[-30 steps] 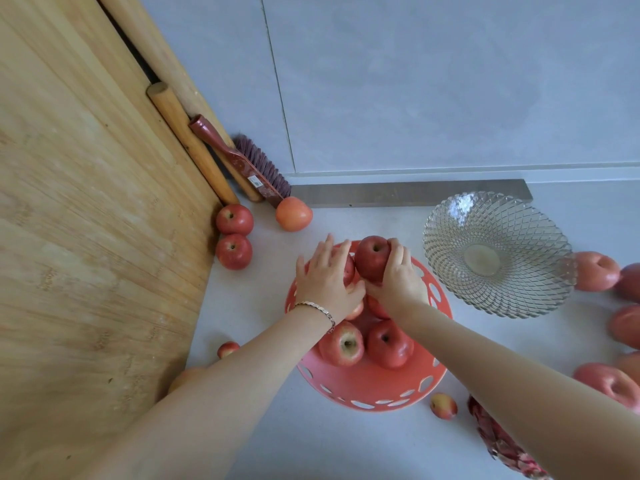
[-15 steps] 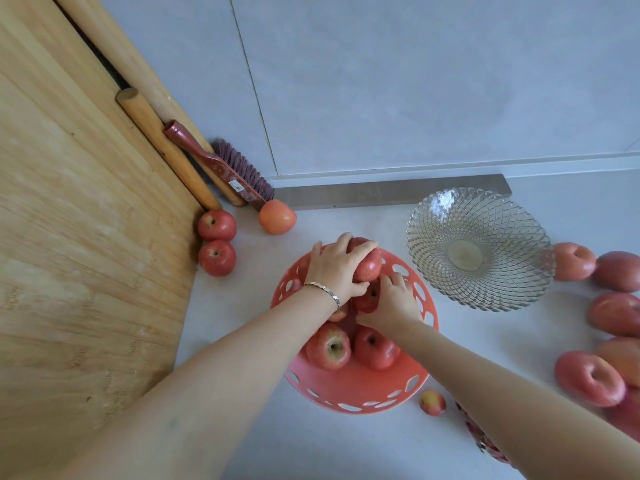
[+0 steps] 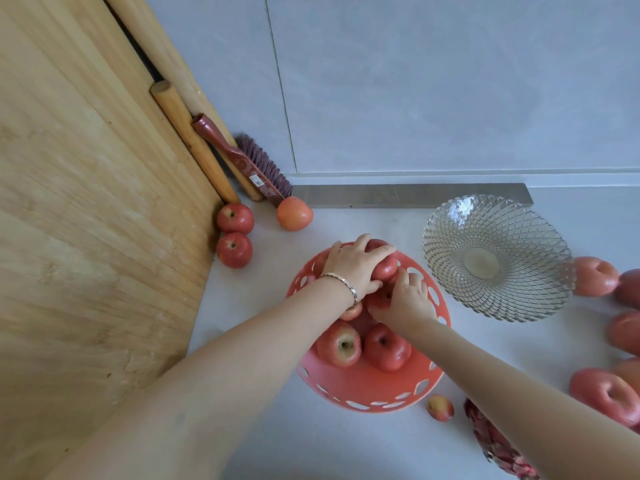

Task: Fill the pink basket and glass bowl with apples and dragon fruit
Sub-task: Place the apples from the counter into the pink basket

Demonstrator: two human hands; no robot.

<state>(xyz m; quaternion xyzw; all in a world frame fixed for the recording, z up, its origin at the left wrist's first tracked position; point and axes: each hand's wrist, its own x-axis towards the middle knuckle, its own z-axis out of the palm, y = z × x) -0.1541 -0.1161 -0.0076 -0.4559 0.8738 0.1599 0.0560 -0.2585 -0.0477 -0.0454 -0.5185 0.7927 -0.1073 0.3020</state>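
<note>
The pink basket (image 3: 367, 389) stands on the white counter with several red apples in it, two showing at its near side (image 3: 341, 342). My left hand (image 3: 353, 268), with a bracelet at the wrist, is closed over the top apple (image 3: 386, 266) at the basket's far side. Just right of it, my right hand (image 3: 405, 299) rests fingers-down on another apple (image 3: 379, 297) in the pile. The glass bowl (image 3: 495, 258) is empty, to the right. A dragon fruit (image 3: 491, 441) lies partly hidden under my right forearm.
Three loose apples lie at the back left: (image 3: 235, 218), (image 3: 234, 250), (image 3: 294, 213). More apples (image 3: 595, 276) crowd the right edge, and a small one (image 3: 440, 407) sits by the basket. A wooden board (image 3: 86, 237), rolling pins and a brush (image 3: 249, 164) fill the left.
My left hand has closed over the top apple, which the right hand held before. The right hand has dropped lower onto another apple in the pile.
</note>
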